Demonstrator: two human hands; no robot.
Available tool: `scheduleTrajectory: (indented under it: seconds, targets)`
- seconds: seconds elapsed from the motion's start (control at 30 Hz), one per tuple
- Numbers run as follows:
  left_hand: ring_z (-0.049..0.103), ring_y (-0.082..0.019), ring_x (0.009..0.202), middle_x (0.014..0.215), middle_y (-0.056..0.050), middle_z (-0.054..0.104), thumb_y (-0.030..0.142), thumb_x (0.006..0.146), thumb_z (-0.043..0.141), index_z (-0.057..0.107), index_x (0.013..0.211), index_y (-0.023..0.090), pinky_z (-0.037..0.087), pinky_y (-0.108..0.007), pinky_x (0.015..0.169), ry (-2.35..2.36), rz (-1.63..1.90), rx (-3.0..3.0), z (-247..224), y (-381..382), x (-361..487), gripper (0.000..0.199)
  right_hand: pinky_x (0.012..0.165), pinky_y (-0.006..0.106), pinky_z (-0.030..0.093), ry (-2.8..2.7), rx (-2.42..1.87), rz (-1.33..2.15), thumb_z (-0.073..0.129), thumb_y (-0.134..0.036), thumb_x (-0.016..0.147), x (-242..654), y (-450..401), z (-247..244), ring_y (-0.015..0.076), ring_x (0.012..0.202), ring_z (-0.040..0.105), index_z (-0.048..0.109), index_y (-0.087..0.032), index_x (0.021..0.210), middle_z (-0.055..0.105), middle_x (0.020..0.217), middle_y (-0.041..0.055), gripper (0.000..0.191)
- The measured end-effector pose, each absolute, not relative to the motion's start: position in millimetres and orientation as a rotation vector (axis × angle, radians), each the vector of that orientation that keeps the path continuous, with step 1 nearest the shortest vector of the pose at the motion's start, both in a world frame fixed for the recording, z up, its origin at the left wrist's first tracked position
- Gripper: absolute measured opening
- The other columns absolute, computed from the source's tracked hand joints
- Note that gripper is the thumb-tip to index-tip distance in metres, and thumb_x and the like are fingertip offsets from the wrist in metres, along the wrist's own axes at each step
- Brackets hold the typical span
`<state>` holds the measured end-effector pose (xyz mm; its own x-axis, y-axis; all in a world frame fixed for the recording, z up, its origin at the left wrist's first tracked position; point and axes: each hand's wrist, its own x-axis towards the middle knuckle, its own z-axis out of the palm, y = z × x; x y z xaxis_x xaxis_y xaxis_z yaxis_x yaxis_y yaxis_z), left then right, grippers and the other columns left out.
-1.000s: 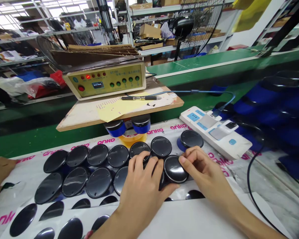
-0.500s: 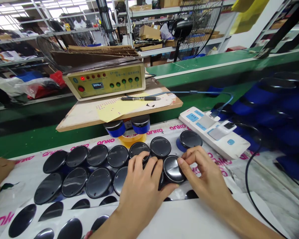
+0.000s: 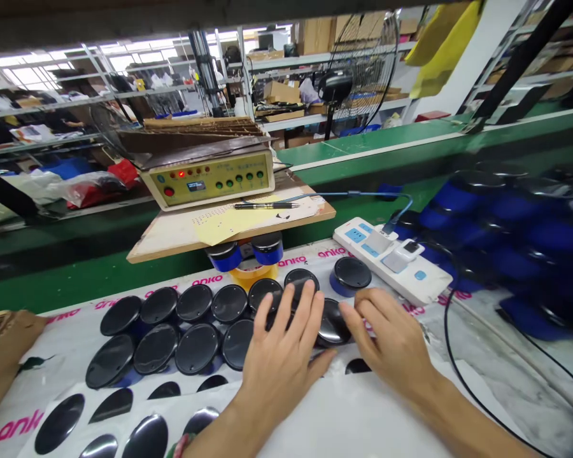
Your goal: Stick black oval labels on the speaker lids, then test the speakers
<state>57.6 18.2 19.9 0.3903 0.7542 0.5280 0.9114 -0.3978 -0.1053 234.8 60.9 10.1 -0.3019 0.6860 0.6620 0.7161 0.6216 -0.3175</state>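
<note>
At the right end of the near row of black-topped pucks [image 3: 197,348], your left hand [image 3: 279,359] has fanned open, now overlapping the far row's end puck [image 3: 302,277]; your right hand [image 3: 394,337], apart, meets the glossy puck [image 3: 334,323], grip unclear.

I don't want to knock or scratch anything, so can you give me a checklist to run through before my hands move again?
1. Left hand spread open, not gripping: ok.
2. Right hand gripping firmly: cannot tell; its thumb is at the edge of the glossy domed disc.
3. Disc tops beneath the left fingers fully in view: not ok, partly covered.
4. Black cable clear of the right hand's fingers: ok.
5. Pen on the wooden board, away from both hands: ok.
6. Glossy disc free of scratches: cannot tell, reflections.
</note>
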Motion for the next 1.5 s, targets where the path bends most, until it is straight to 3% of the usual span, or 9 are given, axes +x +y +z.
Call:
scheduleTrajectory:
  seconds: [0.2, 0.27, 0.37, 0.6, 0.7, 0.8, 1.23, 1.4, 1.5]
  targets:
    - [0.038, -0.024, 0.132, 0.142, -0.010, 0.043, 0.049, 0.094, 0.037, 0.043, 0.135, 0.009, 0.023, -0.040, 0.112, -1.107, -0.445, -2.409, 10, 20, 63, 0.058, 0.070, 0.030, 0.042, -1.929, -1.252, 0.076, 0.036, -0.027, 0.095, 244, 67, 23, 0.0162, 0.076, 0.054, 0.049, -0.019, 0.078, 0.055, 0.081, 0.0059, 0.023]
    - [0.045, -0.025, 0.127, 0.135, -0.013, 0.050, 0.037, 0.095, 0.042, 0.047, 0.130, 0.006, 0.025, -0.041, 0.112, -1.056, -0.459, -2.410, 7, 20, 63, 0.047, 0.070, 0.032, 0.044, -1.963, -1.290, 0.106, 0.041, -0.032, 0.092, 248, 76, 27, 0.0193, 0.085, 0.057, 0.053, -0.018, 0.097, 0.057, 0.097, 0.0091, 0.019]
    - [0.051, -0.024, 0.121, 0.128, -0.014, 0.056, 0.030, 0.093, 0.047, 0.054, 0.120, 0.006, 0.030, -0.039, 0.110, -1.042, -0.492, -2.404, 7, 24, 63, 0.037, 0.068, 0.032, 0.048, -2.118, -1.277, 0.218, 0.054, -0.038, 0.083, 256, 96, 31, 0.0223, 0.093, 0.059, 0.048, -0.023, 0.127, 0.050, 0.125, 0.0108, 0.046]
    - [0.051, -0.026, 0.121, 0.131, -0.018, 0.053, 0.055, 0.085, 0.051, 0.050, 0.126, 0.006, 0.039, -0.039, 0.103, -1.132, -0.461, -2.396, 18, 40, 78, 0.064, 0.090, 0.038, 0.049, -2.240, -1.069, 0.522, 0.053, -0.041, 0.085, 270, 118, 51, 0.0221, 0.112, 0.053, 0.048, -0.027, 0.130, 0.046, 0.130, 0.0100, 0.047]
    - [0.050, -0.022, 0.122, 0.132, -0.014, 0.053, 0.045, 0.090, 0.048, 0.049, 0.128, 0.007, 0.039, -0.034, 0.103, -1.056, -0.450, -2.412, 15, 43, 83, 0.053, 0.094, 0.034, 0.048, -2.149, -0.960, 0.625, 0.049, -0.040, 0.089, 276, 104, 62, 0.0199, 0.124, 0.044, 0.039, -0.028, 0.134, 0.032, 0.141, 0.0093, 0.047]
    - [0.053, -0.022, 0.119, 0.128, -0.014, 0.057, 0.036, 0.093, 0.047, 0.051, 0.126, 0.005, 0.039, -0.034, 0.104, -1.030, -0.449, -2.400, 9, 42, 85, 0.046, 0.093, 0.032, 0.049, -2.072, -0.871, 0.742, 0.048, -0.038, 0.091, 280, 88, 70, 0.0173, 0.115, 0.053, 0.032, -0.029, 0.134, 0.029, 0.144, 0.0102, 0.047]
    - [0.046, -0.027, 0.126, 0.132, -0.016, 0.053, 0.029, 0.092, 0.050, 0.044, 0.134, 0.017, 0.038, -0.042, 0.105, -1.072, -0.486, -2.355, 6, 21, 84, 0.044, 0.093, 0.034, 0.048, -1.864, -0.552, 0.892, 0.053, -0.032, 0.089, 267, 53, 82, 0.0237, 0.133, 0.033, 0.045, -0.036, 0.124, 0.037, 0.137, 0.0059, 0.037]
    - [0.051, -0.027, 0.120, 0.125, -0.012, 0.058, 0.029, 0.091, 0.052, 0.050, 0.124, 0.014, 0.044, -0.044, 0.101, -1.149, -0.810, -2.431, 34, -1, 68, 0.037, 0.096, 0.035, 0.046, -1.889, -0.460, 0.920, 0.051, -0.026, 0.090, 261, 45, 83, 0.0214, 0.132, 0.033, 0.044, -0.038, 0.125, 0.033, 0.140, 0.0046, 0.038]
    - [0.048, -0.023, 0.123, 0.136, -0.011, 0.047, 0.028, 0.089, 0.055, 0.035, 0.136, 0.017, 0.049, -0.038, 0.098, -1.428, -1.159, -2.522, 57, -16, 53, 0.053, 0.098, 0.036, 0.045, -1.917, -0.428, 0.936, 0.052, -0.023, 0.089, 257, 37, 84, 0.0217, 0.133, 0.031, 0.044, -0.039, 0.124, 0.032, 0.139, 0.0039, 0.039]
